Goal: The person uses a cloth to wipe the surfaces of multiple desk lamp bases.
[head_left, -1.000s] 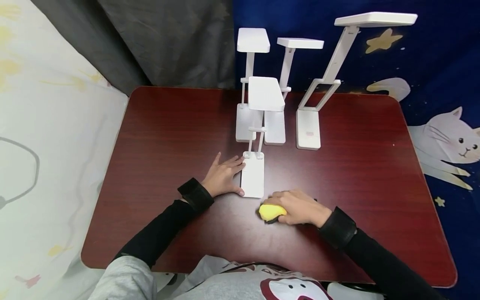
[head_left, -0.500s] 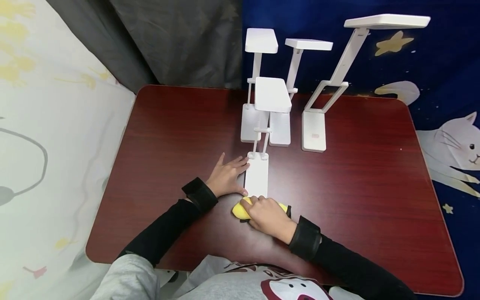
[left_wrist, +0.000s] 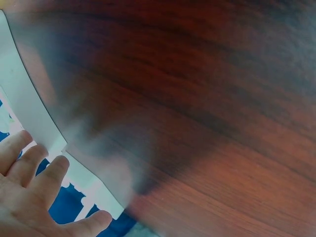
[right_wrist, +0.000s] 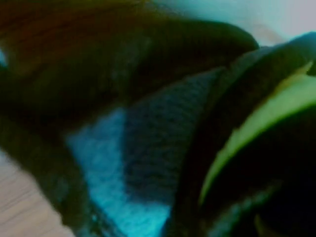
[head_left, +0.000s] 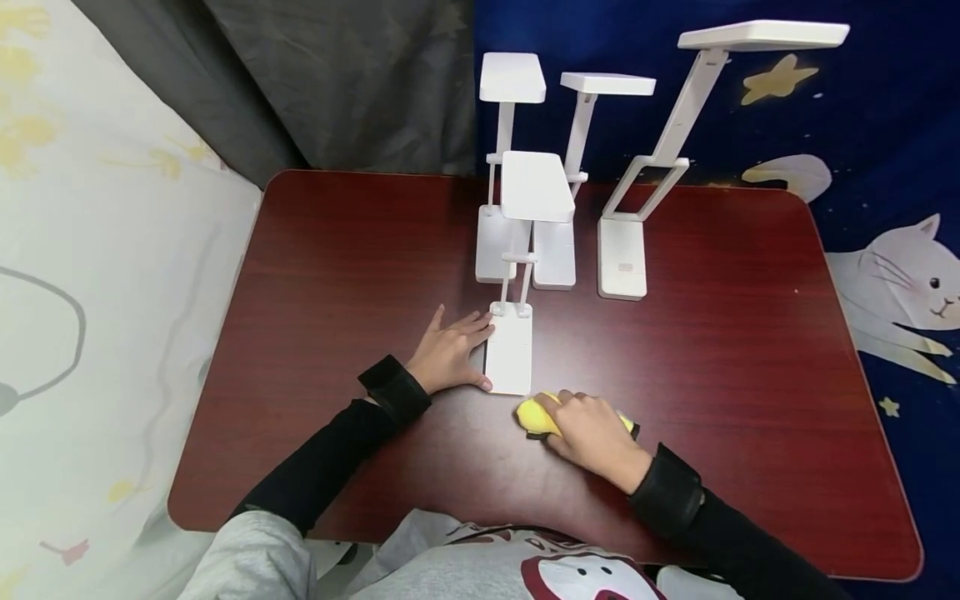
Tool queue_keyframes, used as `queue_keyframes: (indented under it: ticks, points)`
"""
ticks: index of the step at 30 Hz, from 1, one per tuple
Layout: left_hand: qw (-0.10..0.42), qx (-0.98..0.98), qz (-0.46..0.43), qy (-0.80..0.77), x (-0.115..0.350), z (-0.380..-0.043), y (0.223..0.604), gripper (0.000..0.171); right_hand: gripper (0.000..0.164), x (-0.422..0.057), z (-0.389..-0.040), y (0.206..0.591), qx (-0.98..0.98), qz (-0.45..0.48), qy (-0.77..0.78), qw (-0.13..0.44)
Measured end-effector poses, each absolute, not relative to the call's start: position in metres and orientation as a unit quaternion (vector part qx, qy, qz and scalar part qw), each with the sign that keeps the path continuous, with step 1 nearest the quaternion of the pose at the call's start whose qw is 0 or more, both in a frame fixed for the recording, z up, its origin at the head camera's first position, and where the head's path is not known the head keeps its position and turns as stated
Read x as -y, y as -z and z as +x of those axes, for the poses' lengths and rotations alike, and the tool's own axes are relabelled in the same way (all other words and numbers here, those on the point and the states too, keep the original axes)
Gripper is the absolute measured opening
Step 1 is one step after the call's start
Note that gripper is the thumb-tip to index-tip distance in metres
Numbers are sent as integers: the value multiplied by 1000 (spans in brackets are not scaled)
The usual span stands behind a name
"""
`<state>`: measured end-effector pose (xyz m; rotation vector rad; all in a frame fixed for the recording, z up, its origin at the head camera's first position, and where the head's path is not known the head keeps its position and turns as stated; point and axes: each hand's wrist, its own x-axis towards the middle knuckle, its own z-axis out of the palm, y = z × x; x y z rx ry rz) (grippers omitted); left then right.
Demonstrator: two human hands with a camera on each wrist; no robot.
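Observation:
A white folding desk lamp with a flat base (head_left: 509, 350) stands upright in the middle of the table. My left hand (head_left: 444, 354) rests at the left edge of that base, fingers spread and thumb touching near its front corner. In the left wrist view, the fingers of the left hand (left_wrist: 29, 192) lie by the white lamp (left_wrist: 29, 94). Just in front of the base, my right hand (head_left: 596, 433) grips a yellow, soft-looking pad with a black edge (head_left: 534, 417), pressed on the tabletop. The right wrist view is dark and blurred; a yellow-green strip of the pad (right_wrist: 266, 116) shows.
Behind the near lamp stand a back-left lamp (head_left: 495, 246), a middle lamp (head_left: 555, 258) and a tall right lamp (head_left: 622, 262). The reddish-brown table (head_left: 750, 358) has rounded corners. A grey curtain (head_left: 375, 92) and blue cloth (head_left: 885, 100) hang behind.
The right hand has slid the yellow pad left along the front of the lamp base, then back right. The left hand has stayed at the base.

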<state>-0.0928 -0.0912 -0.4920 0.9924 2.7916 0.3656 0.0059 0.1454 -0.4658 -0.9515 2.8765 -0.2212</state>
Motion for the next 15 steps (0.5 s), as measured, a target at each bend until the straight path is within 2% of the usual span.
queue_keyframes:
  ticks: [3, 6, 11, 15]
  points:
    - [79, -932, 332, -127, 91, -93, 491, 98, 51, -143, 7, 462, -938, -332, 82, 59]
    - [78, -933, 328, -126, 93, -93, 490, 98, 53, -121, 5, 461, -924, -368, 85, 63]
    - [62, -931, 336, -126, 94, -93, 491, 96, 48, -79, -5, 464, -910, -409, 59, 33]
    - [56, -928, 343, -131, 94, -92, 492, 94, 45, -66, -11, 467, -913, -407, 26, 17]
